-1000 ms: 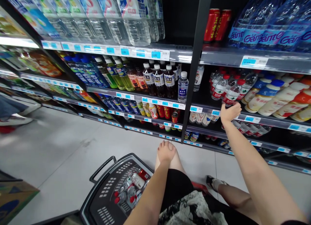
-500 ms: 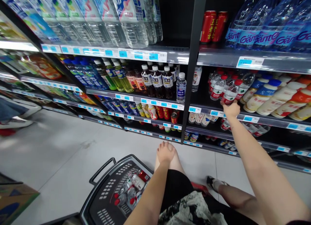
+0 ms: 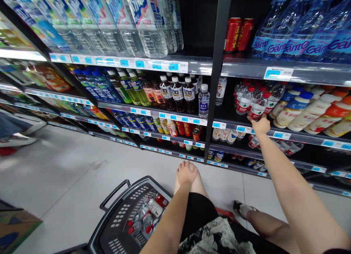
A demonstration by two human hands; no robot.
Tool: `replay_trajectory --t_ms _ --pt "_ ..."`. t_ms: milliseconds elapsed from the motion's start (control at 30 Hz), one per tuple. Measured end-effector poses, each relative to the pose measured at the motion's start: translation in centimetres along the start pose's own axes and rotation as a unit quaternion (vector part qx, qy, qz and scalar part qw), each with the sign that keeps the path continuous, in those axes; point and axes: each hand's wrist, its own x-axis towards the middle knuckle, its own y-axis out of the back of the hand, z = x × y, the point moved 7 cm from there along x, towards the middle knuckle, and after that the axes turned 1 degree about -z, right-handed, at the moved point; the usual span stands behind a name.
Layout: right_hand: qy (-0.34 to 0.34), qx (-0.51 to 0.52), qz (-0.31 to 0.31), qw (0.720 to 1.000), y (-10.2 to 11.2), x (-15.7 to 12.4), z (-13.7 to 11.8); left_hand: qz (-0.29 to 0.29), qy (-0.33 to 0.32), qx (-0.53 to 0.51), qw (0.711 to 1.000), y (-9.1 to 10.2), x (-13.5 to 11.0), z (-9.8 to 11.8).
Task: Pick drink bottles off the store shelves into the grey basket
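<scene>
On the right-hand shelf, my right hand (image 3: 260, 125) has its fingers closed round the lower part of a small clear water bottle (image 3: 258, 108) with a red cap and a red-and-white label. The bottle leans slightly and stands at the front of its row. Similar red-capped bottles (image 3: 245, 100) are close beside and behind it. The palm side and some fingers are hidden from view. My left hand (image 3: 187, 173) lies flat over my bent knee, fingers stretched out, holding nothing.
A dark shopping basket (image 3: 117, 213) with several bottles and cans stands on the floor at my left. White-capped and orange-capped milky bottles (image 3: 315, 116) line the shelf at right. A black upright post (image 3: 216, 63) divides the shelves. Another person's shoe (image 3: 19, 141) is at far left.
The view has shifted very slightly. My right hand keeps its hold on the bottle at the shelf front, and my left hand stays on the knee.
</scene>
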Motion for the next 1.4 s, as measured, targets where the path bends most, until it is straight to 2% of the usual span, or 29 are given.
replay_trajectory --t_ms 333,767,900,1000,1100,1167,1233,1300,1333,1400 --pt "0.053 -0.03 0.019 0.998 -0.3 -0.4 0.2 -0.005 0.006 -0.006 1.0 0.4 -0.1 0.2" --pt "0.053 -0.039 0.0 0.998 -1.2 -0.2 0.2 -0.005 0.005 -0.003 1.0 0.3 -0.2 0.0" --pt "0.072 -0.008 0.012 0.997 -0.8 -0.5 0.0 -0.006 0.009 -0.003 1.0 0.4 -0.1 -0.1" --pt "0.091 0.022 0.051 0.994 0.3 -1.6 -0.2 -0.007 0.008 -0.004 1.0 0.4 -0.1 -0.2" --pt "0.124 0.018 0.096 0.987 0.8 -5.5 0.3 -0.003 0.006 -0.011 1.0 0.2 0.0 -0.3" --pt "0.131 0.002 0.068 0.989 -0.5 -10.1 2.2 0.003 0.006 -0.015 1.0 0.0 0.1 -0.3" --pt "0.117 0.0 -0.019 0.993 -3.3 -16.5 5.9 0.007 0.005 -0.016 1.0 -0.3 0.1 -0.3" --pt "0.042 -0.012 -0.133 0.99 -6.5 -24.0 12.0 0.01 0.001 -0.016 1.0 -0.4 0.1 -0.2" --pt "-0.015 -0.025 -0.202 0.979 -8.1 -27.8 15.6 0.01 -0.001 -0.015 1.0 -0.4 0.1 -0.2" --pt "-0.109 -0.01 -0.35 0.93 -10.7 -34.9 22.4 0.01 -0.004 -0.014 1.0 -0.3 0.0 -0.1"
